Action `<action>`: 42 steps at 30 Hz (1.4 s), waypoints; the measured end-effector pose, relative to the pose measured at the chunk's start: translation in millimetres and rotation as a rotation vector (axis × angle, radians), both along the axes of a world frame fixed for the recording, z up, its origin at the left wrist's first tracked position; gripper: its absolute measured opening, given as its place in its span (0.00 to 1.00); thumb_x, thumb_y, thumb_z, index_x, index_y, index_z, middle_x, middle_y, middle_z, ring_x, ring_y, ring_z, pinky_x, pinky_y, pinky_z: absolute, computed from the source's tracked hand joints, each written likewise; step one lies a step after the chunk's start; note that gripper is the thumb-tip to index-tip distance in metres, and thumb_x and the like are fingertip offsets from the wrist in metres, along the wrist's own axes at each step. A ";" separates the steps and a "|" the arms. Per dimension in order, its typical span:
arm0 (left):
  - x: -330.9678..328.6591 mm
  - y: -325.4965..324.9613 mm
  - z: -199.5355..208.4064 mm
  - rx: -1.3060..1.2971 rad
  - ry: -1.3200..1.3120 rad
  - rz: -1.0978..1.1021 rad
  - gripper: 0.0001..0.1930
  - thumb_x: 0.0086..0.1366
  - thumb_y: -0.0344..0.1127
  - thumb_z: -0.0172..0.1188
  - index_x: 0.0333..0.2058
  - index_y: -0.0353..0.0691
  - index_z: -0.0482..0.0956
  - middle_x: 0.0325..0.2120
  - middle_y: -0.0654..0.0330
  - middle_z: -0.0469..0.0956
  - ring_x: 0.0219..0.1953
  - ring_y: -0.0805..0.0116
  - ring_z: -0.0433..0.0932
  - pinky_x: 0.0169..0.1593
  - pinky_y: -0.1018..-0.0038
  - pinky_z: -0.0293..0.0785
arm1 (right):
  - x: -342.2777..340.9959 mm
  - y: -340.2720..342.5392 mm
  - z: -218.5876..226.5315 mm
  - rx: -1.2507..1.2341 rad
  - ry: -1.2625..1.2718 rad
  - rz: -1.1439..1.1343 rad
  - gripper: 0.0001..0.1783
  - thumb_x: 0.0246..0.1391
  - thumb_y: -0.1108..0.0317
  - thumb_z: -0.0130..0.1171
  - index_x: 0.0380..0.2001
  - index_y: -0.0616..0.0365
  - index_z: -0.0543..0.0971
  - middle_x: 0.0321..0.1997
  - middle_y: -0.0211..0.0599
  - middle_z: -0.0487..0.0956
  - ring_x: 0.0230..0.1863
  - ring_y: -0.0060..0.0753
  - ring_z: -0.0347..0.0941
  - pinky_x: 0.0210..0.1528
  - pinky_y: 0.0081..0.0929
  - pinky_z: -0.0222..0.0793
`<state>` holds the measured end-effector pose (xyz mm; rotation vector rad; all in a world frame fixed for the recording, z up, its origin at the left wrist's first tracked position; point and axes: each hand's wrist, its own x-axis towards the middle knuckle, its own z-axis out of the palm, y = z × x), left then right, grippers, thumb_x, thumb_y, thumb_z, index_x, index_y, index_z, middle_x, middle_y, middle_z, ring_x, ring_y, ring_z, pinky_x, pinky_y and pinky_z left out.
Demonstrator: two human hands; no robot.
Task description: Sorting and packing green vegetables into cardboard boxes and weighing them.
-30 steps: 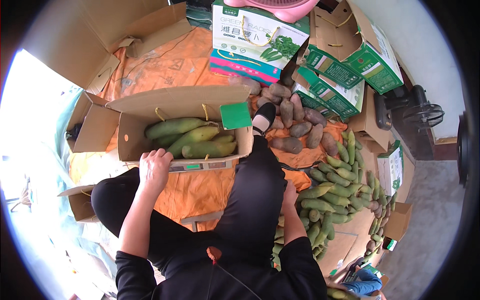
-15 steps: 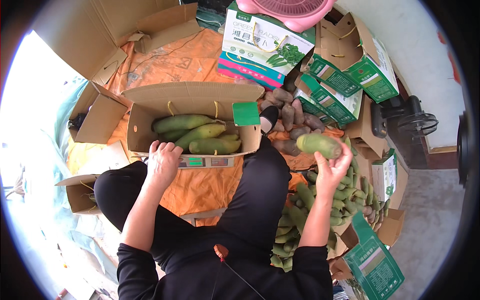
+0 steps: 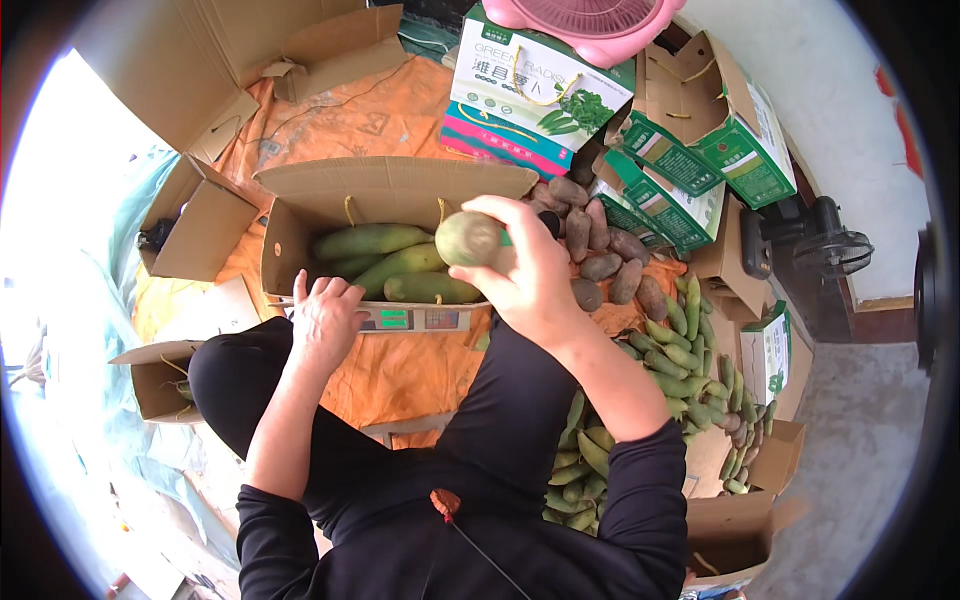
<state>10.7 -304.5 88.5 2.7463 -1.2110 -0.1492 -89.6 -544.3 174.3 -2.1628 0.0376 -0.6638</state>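
Observation:
My right hand (image 3: 520, 265) is closed around a green radish (image 3: 462, 240), raised above the right part of an open cardboard box (image 3: 275, 250). The radish's blunt end shows. Several long green radishes (image 3: 400, 270) lie in the box, its far flap folded up. My left hand (image 3: 328, 312) rests at the box's near edge with its fingers curled over the rim. Under the box, a scale (image 3: 430, 318) shows part of its front with a lit green display. My right hand and the radish hide the box's right end.
A heap of green radishes (image 3: 685, 360) lies at the right, beside reddish-brown roots (image 3: 600, 266). Green-and-white cartons (image 3: 735, 150) stack at the far right near a small black fan (image 3: 835, 245). A pink fan (image 3: 590, 18) sits on a carton. Orange sheeting (image 3: 375, 375) covers the floor.
My right hand has carried the radish leftward from the heap to over the box. My left hand stays at the rim. At lower right, the carton's green flap has swung out of sight.

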 end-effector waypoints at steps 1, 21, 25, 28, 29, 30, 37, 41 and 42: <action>0.7 -1.0 -2.0 -0.004 0.013 -0.008 0.16 0.50 0.36 0.67 0.39 0.45 0.79 0.33 0.62 0.75 0.46 0.62 0.73 0.64 0.49 0.53 | 5.7 -1.3 -4.1 -0.139 0.082 -0.028 0.31 0.35 0.71 0.72 0.46 0.55 0.70 0.44 0.40 0.76 0.46 0.46 0.72 0.47 0.39 0.65; -2.5 -17.3 1.8 -0.011 0.012 0.014 0.27 0.46 0.35 0.70 0.49 0.45 0.76 0.42 0.62 0.75 0.51 0.61 0.71 0.65 0.49 0.51 | -261.2 -64.1 -313.8 -0.168 0.606 -0.565 0.14 0.50 0.65 0.62 0.41 0.55 0.77 0.37 0.48 0.79 0.40 0.52 0.77 0.41 0.40 0.72; 0.0 -2.2 1.7 0.025 0.000 0.072 0.28 0.46 0.36 0.71 0.49 0.45 0.76 0.44 0.61 0.75 0.53 0.61 0.70 0.65 0.49 0.49 | -281.6 -21.4 -342.4 0.466 0.972 -0.714 0.16 0.48 0.61 0.64 0.39 0.56 0.77 0.37 0.47 0.79 0.42 0.52 0.76 0.44 0.42 0.71; -1.5 -14.8 -7.4 0.015 0.021 0.055 0.30 0.45 0.36 0.71 0.50 0.46 0.75 0.45 0.61 0.75 0.54 0.60 0.69 0.66 0.49 0.48 | -331.4 -20.9 -374.4 0.570 0.884 -0.774 0.18 0.46 0.60 0.66 0.39 0.56 0.76 0.41 0.45 0.77 0.47 0.50 0.73 0.47 0.41 0.69; 0.0 -1.2 -3.1 0.055 -0.006 0.089 0.30 0.45 0.36 0.71 0.50 0.46 0.75 0.45 0.61 0.75 0.54 0.60 0.69 0.66 0.49 0.48 | -302.2 -6.5 -348.8 0.416 1.064 -0.788 0.18 0.45 0.61 0.66 0.40 0.54 0.76 0.45 0.42 0.76 0.50 0.48 0.71 0.49 0.40 0.69; 0.7 5.6 0.3 0.074 -0.013 0.115 0.30 0.45 0.36 0.71 0.51 0.46 0.75 0.46 0.61 0.75 0.54 0.60 0.69 0.66 0.49 0.47 | -284.9 -2.1 -325.1 0.227 1.232 -0.825 0.20 0.45 0.61 0.67 0.41 0.53 0.75 0.48 0.40 0.74 0.53 0.47 0.69 0.51 0.40 0.68; 2.1 -9.1 0.1 0.097 0.003 0.129 0.31 0.44 0.36 0.71 0.52 0.46 0.75 0.47 0.62 0.74 0.55 0.61 0.68 0.66 0.48 0.46 | -291.6 -16.7 -287.0 -0.107 1.365 -0.988 0.29 0.45 0.62 0.69 0.51 0.50 0.70 0.51 0.40 0.71 0.56 0.46 0.67 0.51 0.41 0.70; 1.9 -9.9 -1.4 0.084 -0.006 0.130 0.31 0.44 0.35 0.71 0.51 0.46 0.75 0.47 0.62 0.74 0.55 0.61 0.68 0.66 0.48 0.46 | -308.7 -27.2 -291.3 0.230 1.560 -1.082 0.41 0.44 0.59 0.70 0.58 0.53 0.61 0.57 0.44 0.69 0.58 0.48 0.66 0.54 0.43 0.70; 2.3 -10.0 -1.5 0.080 -0.014 0.118 0.31 0.45 0.35 0.70 0.52 0.46 0.75 0.46 0.61 0.74 0.55 0.60 0.69 0.66 0.49 0.46 | -311.9 -27.1 -292.7 0.361 1.517 -1.143 0.40 0.42 0.58 0.71 0.55 0.56 0.62 0.54 0.46 0.71 0.56 0.49 0.69 0.53 0.43 0.71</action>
